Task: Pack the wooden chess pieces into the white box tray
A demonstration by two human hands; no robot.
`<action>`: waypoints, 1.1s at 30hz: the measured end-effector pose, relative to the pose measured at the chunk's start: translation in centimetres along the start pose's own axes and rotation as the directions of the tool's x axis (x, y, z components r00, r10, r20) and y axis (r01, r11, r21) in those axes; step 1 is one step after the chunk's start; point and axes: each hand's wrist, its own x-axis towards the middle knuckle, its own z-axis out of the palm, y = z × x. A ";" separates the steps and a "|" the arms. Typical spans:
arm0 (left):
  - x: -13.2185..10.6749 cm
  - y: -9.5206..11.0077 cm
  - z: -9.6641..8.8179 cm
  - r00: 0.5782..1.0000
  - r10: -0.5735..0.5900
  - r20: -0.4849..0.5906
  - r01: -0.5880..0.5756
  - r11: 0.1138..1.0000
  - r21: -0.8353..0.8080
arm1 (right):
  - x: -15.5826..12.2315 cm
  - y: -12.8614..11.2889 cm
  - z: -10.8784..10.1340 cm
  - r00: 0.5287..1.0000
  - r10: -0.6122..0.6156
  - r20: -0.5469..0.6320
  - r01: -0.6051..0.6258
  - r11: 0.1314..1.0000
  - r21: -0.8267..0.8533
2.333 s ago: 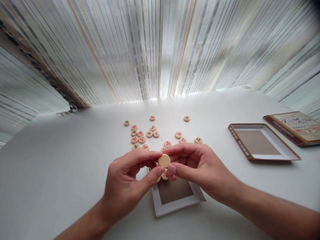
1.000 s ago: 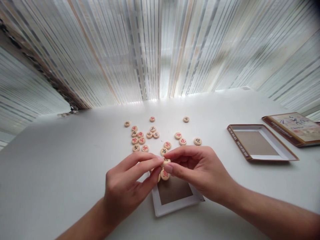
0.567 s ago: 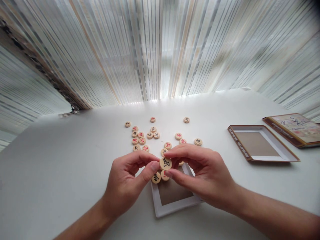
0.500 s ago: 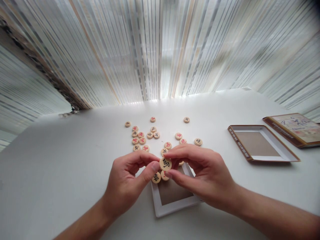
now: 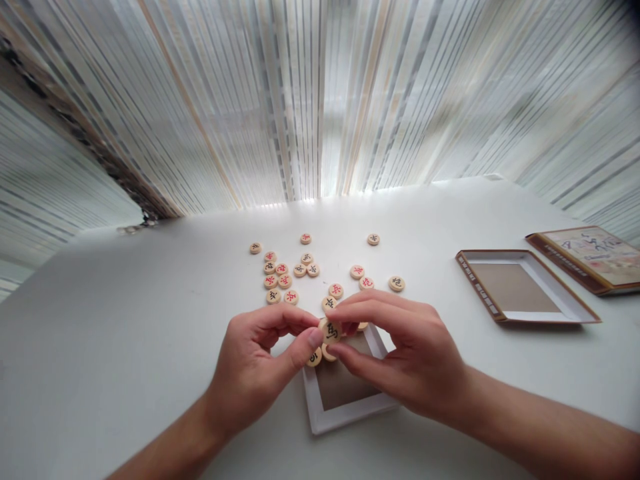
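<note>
Between both hands, above a shallow white-rimmed box tray (image 5: 345, 419), is a round wooden Chinese chess piece (image 5: 330, 331) with a black character. My left hand (image 5: 270, 360) pinches its left edge with thumb and index finger. The fingertips of my right hand (image 5: 400, 343) close on its right side. Just below the held piece, a black-marked piece (image 5: 314, 357) and another piece (image 5: 328, 353), partly covered by my fingers, sit by the tray's upper left. Beyond my fingers a black-marked piece (image 5: 329, 304) shows, close to a red-marked piece (image 5: 336, 291).
Several red and black pieces lie in a loose cluster (image 5: 285, 281) on the white table (image 5: 150, 320); others are scattered, one black piece (image 5: 397, 283) to the right. At right are a second open box tray (image 5: 530, 317) and a printed box (image 5: 595, 257). Striped curtains (image 5: 320, 100) hang behind.
The held piece has tilted and turned slightly between my fingertips. My left thumb has slid a little right and up onto its edge. The pieces on the table stay where they were.
</note>
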 end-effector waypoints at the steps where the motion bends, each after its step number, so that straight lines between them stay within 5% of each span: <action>1: 0.0 0.0 0.0 1.000 0.003 0.000 -0.003 1.000 0.004 | -0.1 0.0 0.0 1.000 -0.019 0.002 0.019 1.000 -0.024; 7: 0.0 -0.3 0.1 0.999 0.046 -0.008 -0.046 0.999 0.019 | -0.3 -0.1 0.0 1.000 0.012 0.015 -0.010 0.995 -0.094; 10: -0.2 -0.3 0.2 0.998 0.066 -0.001 -0.066 0.998 -0.002 | -0.2 -0.2 0.0 0.985 0.161 0.066 -0.167 0.982 0.090; 13: -0.3 -0.4 0.3 0.996 0.092 -0.001 -0.092 0.996 -0.014 | -0.1 -0.2 0.0 0.937 0.310 0.160 -0.347 0.874 0.341; 17: -0.4 -0.5 0.2 0.992 0.125 0.012 -0.125 0.992 0.003 | 0.1 -0.2 0.0 0.878 0.409 0.248 -0.478 0.746 0.463; 27: -0.5 -0.5 0.1 0.985 0.168 -0.030 -0.166 0.985 0.041 | 0.3 -0.3 -0.2 0.851 0.438 0.289 -0.523 0.660 0.539; 33: -0.6 -0.5 0.1 0.984 0.166 -0.057 -0.166 0.986 0.017 | 0.5 -0.4 -0.1 0.879 0.398 0.262 -0.474 0.684 0.555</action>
